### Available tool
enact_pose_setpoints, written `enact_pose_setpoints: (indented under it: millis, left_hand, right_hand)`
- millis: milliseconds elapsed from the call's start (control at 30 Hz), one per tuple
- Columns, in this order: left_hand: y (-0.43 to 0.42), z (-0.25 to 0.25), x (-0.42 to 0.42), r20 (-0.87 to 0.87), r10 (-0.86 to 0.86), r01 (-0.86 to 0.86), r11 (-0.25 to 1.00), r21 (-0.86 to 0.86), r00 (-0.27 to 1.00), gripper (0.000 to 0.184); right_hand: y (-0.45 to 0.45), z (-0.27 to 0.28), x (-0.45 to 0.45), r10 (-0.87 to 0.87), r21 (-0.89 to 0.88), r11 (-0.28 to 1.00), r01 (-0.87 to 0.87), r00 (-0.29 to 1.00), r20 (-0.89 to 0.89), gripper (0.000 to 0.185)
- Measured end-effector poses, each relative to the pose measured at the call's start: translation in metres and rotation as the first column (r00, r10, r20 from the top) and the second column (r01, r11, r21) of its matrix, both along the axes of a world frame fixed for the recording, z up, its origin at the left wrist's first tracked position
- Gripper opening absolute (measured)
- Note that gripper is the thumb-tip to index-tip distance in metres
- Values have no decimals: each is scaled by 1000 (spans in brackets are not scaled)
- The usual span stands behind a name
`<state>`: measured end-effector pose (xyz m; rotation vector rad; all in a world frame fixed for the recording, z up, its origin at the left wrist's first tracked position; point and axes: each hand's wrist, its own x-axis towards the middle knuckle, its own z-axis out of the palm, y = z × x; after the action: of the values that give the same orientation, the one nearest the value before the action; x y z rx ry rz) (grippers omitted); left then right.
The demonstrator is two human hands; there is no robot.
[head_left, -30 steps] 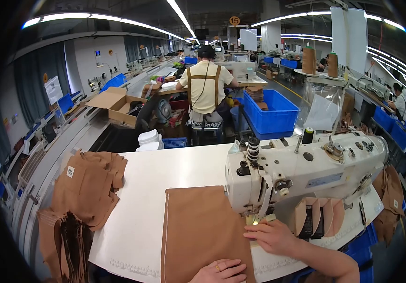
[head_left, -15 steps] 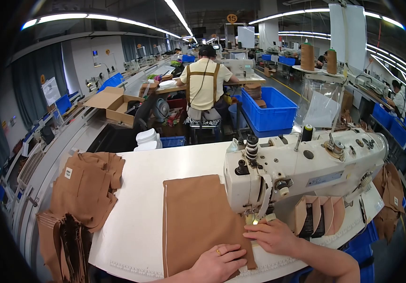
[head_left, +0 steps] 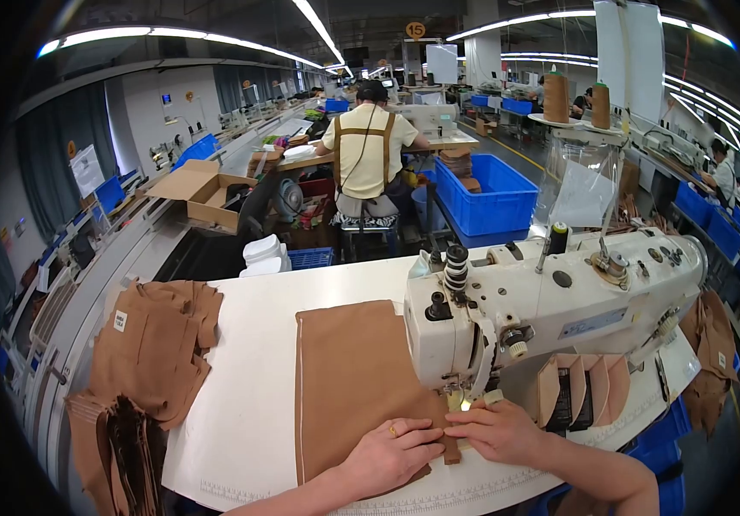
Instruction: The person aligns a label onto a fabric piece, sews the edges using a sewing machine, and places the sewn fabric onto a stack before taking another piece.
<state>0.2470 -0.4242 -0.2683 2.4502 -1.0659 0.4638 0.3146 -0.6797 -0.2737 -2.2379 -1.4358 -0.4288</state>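
Note:
A brown fabric panel (head_left: 353, 370) lies flat on the white sewing table, its right edge under the needle area of the white sewing machine (head_left: 550, 301). My left hand (head_left: 394, 456), with a ring on one finger, rests flat on the panel's lower right part, fingers spread a little. Just right of it, my right hand (head_left: 492, 428) touches the fabric edge close to the lit presser foot, its fingers together. Whether those fingertips pinch the cloth is hidden. A short end of brown cloth shows below the two hands.
Stacked brown pieces (head_left: 153, 348) hang over the table's left end. A divided holder (head_left: 582, 393) stands right of my right hand. Beyond the table are a blue crate (head_left: 486, 202), an open cardboard box (head_left: 206, 193) and a seated person (head_left: 368, 150) facing away.
The brown panel has shifted away from me along the table. My left hand has moved forward with it, closer to my right hand, which stays by the needle area.

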Motion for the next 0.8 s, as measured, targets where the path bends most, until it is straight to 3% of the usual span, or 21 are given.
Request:
enact_pose_setpoints:
  millis: [433, 633, 800]
  left_hand:
    - [12, 0, 39, 61, -46, 48, 998, -36, 997, 29]
    - [16, 4, 55, 89, -63, 67, 996, -53, 994, 23]
    - [24, 4, 70, 83, -91, 96, 994, -51, 992, 21]
  right_hand:
    - [2, 2, -4, 5, 41, 999, -5, 1000, -4, 32]
    - [6, 13, -6, -60, -63, 996, 60, 998, 6, 31]
    - [14, 12, -1, -73, 1, 997, 73, 997, 20, 31]
